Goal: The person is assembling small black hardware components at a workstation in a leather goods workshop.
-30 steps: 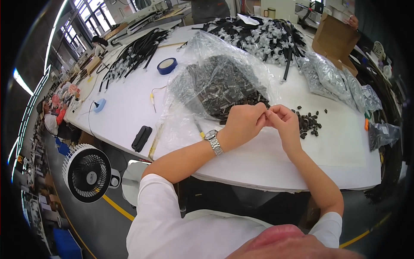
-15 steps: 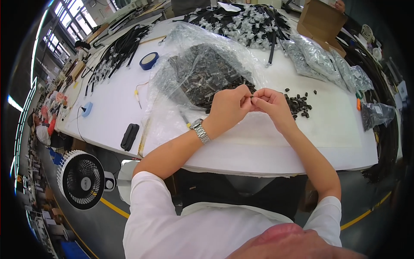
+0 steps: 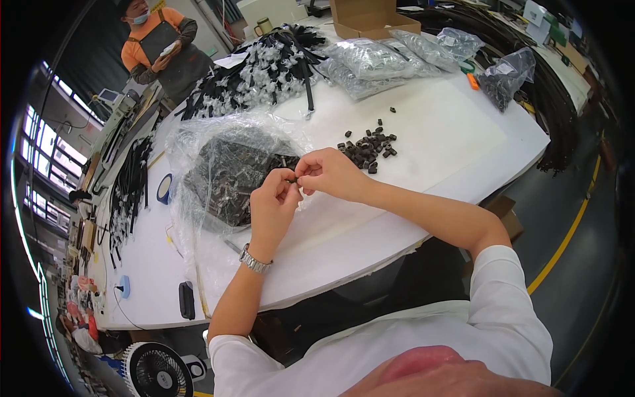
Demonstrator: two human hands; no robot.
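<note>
Fingertip to fingertip, my left hand (image 3: 273,210) and my right hand (image 3: 329,175) meet over the near edge of a clear plastic bag (image 3: 228,175). Both are closed in a pinch around one small dark piece (image 3: 292,180), mostly covered by the fingers. The bag lies spread on the white table, full of many small dark parts. To the right of my hands is a loose pile of small black parts (image 3: 372,147), with a few lying apart from it. A metal watch (image 3: 255,260) is on my left wrist.
Black straps with clear pieces (image 3: 251,73) lie heaped at the back. Filled plastic bags (image 3: 370,61) and a cardboard box (image 3: 374,20) stand far right of them. Blue tape (image 3: 165,188), a black case (image 3: 186,300) and a fan (image 3: 157,370) are left. A person (image 3: 162,49) stands behind.
The head view has turned to the right and tilted, so the table appears shifted left and a standing person shows at the back. My hands remain pinched together on the small piece.
</note>
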